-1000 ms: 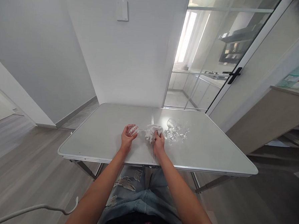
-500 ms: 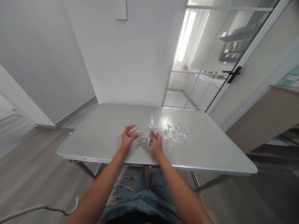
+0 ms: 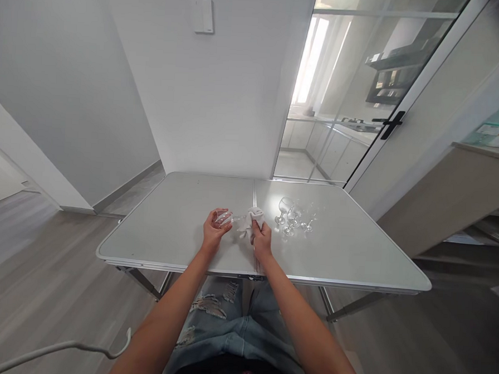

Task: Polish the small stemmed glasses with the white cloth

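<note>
My left hand (image 3: pixel 214 230) is closed around the bowl of a clear wine glass (image 3: pixel 224 219), which lies sideways with its stem toward the right. A white cloth (image 3: pixel 254 216) is bunched in my right hand (image 3: pixel 262 239), thumb on top. The cloth wraps the foot end of the glass, so the foot is hidden. Both hands are just above the table, near the centre seam. To the right, several clear stemmed glasses (image 3: pixel 285 209) stand close together on the tabletop.
The pale folding table (image 3: pixel 159 227) has a metal rim and a middle seam. Behind it are a white wall and a glazed door (image 3: pixel 346 91) with a black handle (image 3: pixel 391 125). A wooden shelf (image 3: pixel 462 192) is at the right. A white cable (image 3: pixel 74 345) shows at lower left.
Almost nothing differs. Both hands keep their hold on the glass and the cloth, and the view has shifted very slightly.
</note>
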Demonstrator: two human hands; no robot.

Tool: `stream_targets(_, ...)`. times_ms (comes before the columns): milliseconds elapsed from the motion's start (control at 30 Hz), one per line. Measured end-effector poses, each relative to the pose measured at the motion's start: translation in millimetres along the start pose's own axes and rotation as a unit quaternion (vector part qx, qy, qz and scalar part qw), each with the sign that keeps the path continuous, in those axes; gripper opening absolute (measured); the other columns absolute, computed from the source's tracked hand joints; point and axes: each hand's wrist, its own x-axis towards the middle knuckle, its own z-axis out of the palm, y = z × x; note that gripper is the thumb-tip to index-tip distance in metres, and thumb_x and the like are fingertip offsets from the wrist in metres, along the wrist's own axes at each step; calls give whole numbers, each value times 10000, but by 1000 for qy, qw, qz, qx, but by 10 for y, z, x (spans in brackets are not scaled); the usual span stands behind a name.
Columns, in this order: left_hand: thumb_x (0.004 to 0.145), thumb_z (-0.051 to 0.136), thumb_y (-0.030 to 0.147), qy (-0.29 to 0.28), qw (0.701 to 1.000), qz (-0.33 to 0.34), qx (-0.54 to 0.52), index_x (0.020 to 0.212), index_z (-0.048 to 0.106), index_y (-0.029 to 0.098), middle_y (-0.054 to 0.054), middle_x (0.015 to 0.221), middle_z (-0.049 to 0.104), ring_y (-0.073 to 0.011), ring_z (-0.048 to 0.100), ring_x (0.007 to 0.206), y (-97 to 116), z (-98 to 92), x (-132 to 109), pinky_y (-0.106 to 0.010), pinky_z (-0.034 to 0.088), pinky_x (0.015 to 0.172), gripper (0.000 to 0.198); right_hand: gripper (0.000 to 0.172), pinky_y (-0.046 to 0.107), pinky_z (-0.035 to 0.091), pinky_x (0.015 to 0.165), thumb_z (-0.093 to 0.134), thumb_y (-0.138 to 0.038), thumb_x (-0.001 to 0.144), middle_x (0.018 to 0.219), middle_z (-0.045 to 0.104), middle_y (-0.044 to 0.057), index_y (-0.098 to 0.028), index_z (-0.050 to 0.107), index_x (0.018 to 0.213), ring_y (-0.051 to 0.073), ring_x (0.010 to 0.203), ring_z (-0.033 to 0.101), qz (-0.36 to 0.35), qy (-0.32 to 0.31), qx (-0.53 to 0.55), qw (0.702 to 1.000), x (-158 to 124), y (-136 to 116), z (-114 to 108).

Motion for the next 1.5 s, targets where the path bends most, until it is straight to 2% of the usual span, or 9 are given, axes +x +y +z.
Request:
stream_targets(100, 654, 886, 314, -13, 1000, -6, 0, 1177, 584, 235, -126, 1329, 587, -306, 629, 1196, 7, 2, -3, -437, 543, 970, 609, 478, 196, 318, 444, 609, -637, 814, 584, 494, -53, -161, 617, 857, 79, 476, 378, -11, -1, -23, 1000, 29, 22, -3)
stream_targets(333, 703, 854, 313, 80, 996, 29, -1, 1160, 578, 240, -107, 1378, 542, -276, 612, 1227, -25, -40, 36, -409, 508, 1023, 538, 413, 233, 406, 610, 579, -543, 879, 697, 580, -3, -144, 683, 863, 127, 635, 480, -95, -61, -141, 984, -16, 41, -23)
stream_targets(567, 658, 880, 322, -14, 1000, -12, -1, 1165, 592, 235, -124, 1319, 586, -306, 628, 1198, 40, 17, -4, -426, 551, 964, 590, 425, 232, 417, 608, 570, -563, 883, 700, 584, -9, -147, 661, 885, 124, 629, 484, -66, -5, -95, 993, 3, 11, -23)
stream_targets(733, 690, 860, 323, 38, 999, 18, 7, 1159, 589, 235, -115, 1344, 561, -287, 617, 1218, 28, 3, 12, -424, 522, 1018, 549, 399, 241, 437, 589, 567, -525, 883, 662, 606, 5, -146, 666, 810, 142, 616, 520, -75, -41, -153, 985, 7, 79, -40)
stream_targets(867, 685, 862, 314, 24, 1000, 3, 15, 1163, 580, 228, -116, 1318, 578, -279, 638, 1181, 4, -13, 6, -426, 532, 1007, 562, 359, 316, 513, 873, 455, -305, 928, 1101, 712, 82, -172, 657, 1193, 209, 1009, 642, -181, -65, -228, 954, -63, 7, -51)
stream_targets(933, 662, 876, 314, 0, 1000, -14, 18, 1172, 575, 228, -120, 1302, 588, -285, 645, 1165, 0, -6, -6, -424, 558, 967, 598, 489, 368, 426, 1078, 404, -195, 906, 1390, 587, 90, -193, 554, 1371, 214, 1295, 526, -242, -81, -278, 926, -81, -19, -33)
stream_targets(1033, 638, 890, 310, -23, 999, -29, 19, 1182, 567, 231, -124, 1303, 587, -289, 642, 1162, 3, 18, -23, -415, 584, 917, 637, 576, 463, 251, 1219, 393, -137, 889, 1493, 491, 121, -165, 461, 1460, 227, 1429, 395, -291, -121, -348, 883, -85, -1, 41)
stream_targets(1333, 664, 876, 371, -5, 1000, 4, 23, 1186, 579, 210, -136, 1302, 599, -291, 634, 1187, -16, -14, 14, -420, 538, 988, 622, 605, 406, 387, 1121, 383, -140, 883, 1382, 589, 114, -173, 404, 1487, 243, 1351, 483, -235, -151, -289, 916, -250, -18, 278)
stream_targets(1500, 733, 823, 421, 64, 998, 4, 15, 1178, 575, 221, -123, 1324, 594, -230, 657, 1129, -104, -91, 54, -395, 526, 983, 548, 474, 306, 498, 889, 422, -169, 843, 1097, 702, 78, -186, 594, 1284, 217, 995, 651, -185, -194, -219, 938, -404, -181, 272)
